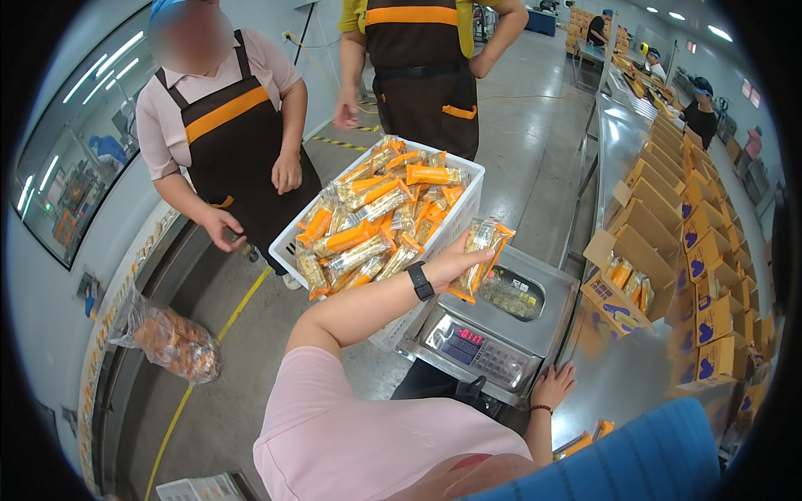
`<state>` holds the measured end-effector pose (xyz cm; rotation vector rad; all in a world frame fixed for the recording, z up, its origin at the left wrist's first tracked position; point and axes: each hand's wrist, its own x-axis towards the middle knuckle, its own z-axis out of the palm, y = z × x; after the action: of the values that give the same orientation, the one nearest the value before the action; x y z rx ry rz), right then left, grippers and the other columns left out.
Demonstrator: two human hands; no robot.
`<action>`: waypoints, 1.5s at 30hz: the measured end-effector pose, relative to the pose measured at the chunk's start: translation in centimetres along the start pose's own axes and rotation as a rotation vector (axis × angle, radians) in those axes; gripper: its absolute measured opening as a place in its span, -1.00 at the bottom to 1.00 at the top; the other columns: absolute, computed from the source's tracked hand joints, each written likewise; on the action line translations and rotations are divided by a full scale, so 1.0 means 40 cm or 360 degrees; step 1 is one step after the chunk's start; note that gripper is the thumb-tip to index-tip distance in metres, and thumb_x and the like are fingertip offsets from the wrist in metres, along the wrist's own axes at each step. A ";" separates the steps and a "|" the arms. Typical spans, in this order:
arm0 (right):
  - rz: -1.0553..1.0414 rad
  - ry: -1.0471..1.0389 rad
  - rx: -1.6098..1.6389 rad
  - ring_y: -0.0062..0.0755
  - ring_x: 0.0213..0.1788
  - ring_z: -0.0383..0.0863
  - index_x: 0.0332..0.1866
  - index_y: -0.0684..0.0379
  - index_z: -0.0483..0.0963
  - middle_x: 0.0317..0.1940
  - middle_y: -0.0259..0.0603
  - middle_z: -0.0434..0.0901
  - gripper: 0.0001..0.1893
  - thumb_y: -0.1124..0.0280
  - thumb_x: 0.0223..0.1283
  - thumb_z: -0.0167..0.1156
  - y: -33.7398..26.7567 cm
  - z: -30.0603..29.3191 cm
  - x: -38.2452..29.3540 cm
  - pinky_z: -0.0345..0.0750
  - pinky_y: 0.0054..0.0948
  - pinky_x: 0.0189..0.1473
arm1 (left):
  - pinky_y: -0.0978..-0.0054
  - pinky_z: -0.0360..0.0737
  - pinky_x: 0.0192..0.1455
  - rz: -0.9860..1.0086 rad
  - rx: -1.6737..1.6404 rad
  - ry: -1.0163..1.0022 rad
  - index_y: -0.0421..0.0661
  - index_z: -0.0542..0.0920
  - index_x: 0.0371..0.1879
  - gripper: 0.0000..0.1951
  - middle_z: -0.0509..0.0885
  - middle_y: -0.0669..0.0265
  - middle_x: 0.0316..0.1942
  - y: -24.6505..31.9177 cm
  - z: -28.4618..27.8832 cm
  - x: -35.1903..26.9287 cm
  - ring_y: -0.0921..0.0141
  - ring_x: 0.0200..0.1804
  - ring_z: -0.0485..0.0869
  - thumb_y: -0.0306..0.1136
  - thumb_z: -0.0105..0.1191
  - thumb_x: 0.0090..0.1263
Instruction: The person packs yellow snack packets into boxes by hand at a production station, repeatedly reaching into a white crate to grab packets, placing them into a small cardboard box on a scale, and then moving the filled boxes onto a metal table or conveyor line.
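Observation:
My left hand (460,263), with a black watch on the wrist, grips a small bundle of snack bars (485,257) in orange and clear wrappers. It holds them over the near edge of a steel weighing scale (432,319) with a lit red display. Left of the scale, a white plastic basket (473,200) is heaped with the same wrapped bars (369,219). My right hand (552,385), wearing a beaded bracelet, rests palm down on the steel table (626,369) beside the scale's right corner. Its fingers are spread and it holds nothing.
An opened carton (611,307) with bars inside stands on the table, with rows of open cartons (708,300) beyond. A few bars (573,444) lie by my right forearm. Two people in aprons (232,131) stand past the basket. A filled plastic bag (175,344) sits at left.

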<state>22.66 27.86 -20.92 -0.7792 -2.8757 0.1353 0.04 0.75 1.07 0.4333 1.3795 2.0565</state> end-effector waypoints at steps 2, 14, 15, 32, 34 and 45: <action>-0.0001 0.0002 0.0003 -0.06 0.37 -0.03 -0.05 0.11 0.48 0.32 0.01 0.04 -0.66 0.33 0.01 0.12 0.001 0.005 0.003 -0.07 -0.03 0.33 | 0.48 0.58 -0.29 0.0012 0.0024 0.0006 0.00 0.08 0.20 -0.45 0.49 0.20 -0.17 -0.002 0.002 0.003 0.41 -0.29 0.58 -0.33 0.03 0.29; -0.0018 0.0013 0.0077 -0.07 0.37 -0.04 -0.09 0.11 0.48 0.31 -0.02 0.06 -0.69 0.38 -0.02 0.12 -0.006 0.001 0.002 -0.07 -0.02 0.32 | 0.50 0.55 -0.28 0.0185 0.0429 0.0125 0.03 -0.01 0.28 -0.33 0.50 0.28 -0.25 -0.011 0.009 -0.004 0.47 -0.32 0.56 -0.38 0.08 0.25; -0.0007 0.0008 0.0086 -0.07 0.37 -0.04 -0.09 0.12 0.49 0.32 -0.02 0.04 -0.68 0.38 -0.04 0.14 -0.002 0.000 -0.002 -0.07 -0.03 0.32 | 0.52 0.54 -0.27 0.0206 0.0516 0.0112 0.03 -0.02 0.29 -0.31 0.50 0.29 -0.26 -0.015 0.013 0.000 0.49 -0.33 0.55 -0.37 0.08 0.25; 0.0055 0.0301 -0.0114 0.00 0.32 0.05 0.20 0.02 0.24 0.20 -0.08 0.23 -0.40 0.22 -0.03 0.18 0.279 -0.315 -0.060 0.07 0.01 0.27 | 0.49 0.54 -0.20 0.0229 0.0465 0.0277 -0.11 0.31 0.06 -0.61 0.54 0.28 -0.19 -0.041 -0.033 -0.016 0.43 -0.22 0.57 -0.35 0.04 0.28; 0.0374 0.0475 -0.0400 -0.01 0.32 0.03 0.23 0.02 0.20 0.22 -0.09 0.21 -0.32 0.23 -0.10 0.23 0.369 -0.490 -0.134 0.04 0.04 0.28 | 0.43 0.53 -0.17 0.0249 0.0487 0.0229 -0.09 0.25 0.12 -0.55 0.52 0.23 -0.15 -0.043 -0.030 0.007 0.39 -0.20 0.56 -0.34 0.04 0.28; 0.2006 -0.0134 -0.1295 -0.22 -0.15 0.60 -0.12 0.05 0.47 -0.31 -0.18 0.61 -0.77 0.40 0.11 -0.04 0.715 -0.992 -0.664 0.52 -0.23 -0.15 | 0.38 0.47 -0.07 0.0077 0.0607 0.0256 -0.15 0.08 0.26 -0.44 0.44 0.12 0.02 0.021 -0.011 -0.033 0.33 -0.10 0.51 -0.28 -0.04 0.34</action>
<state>66.38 40.80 11.00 -2.5817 -1.9260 -0.8965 0.51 -0.65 1.74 0.4702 1.8861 1.8984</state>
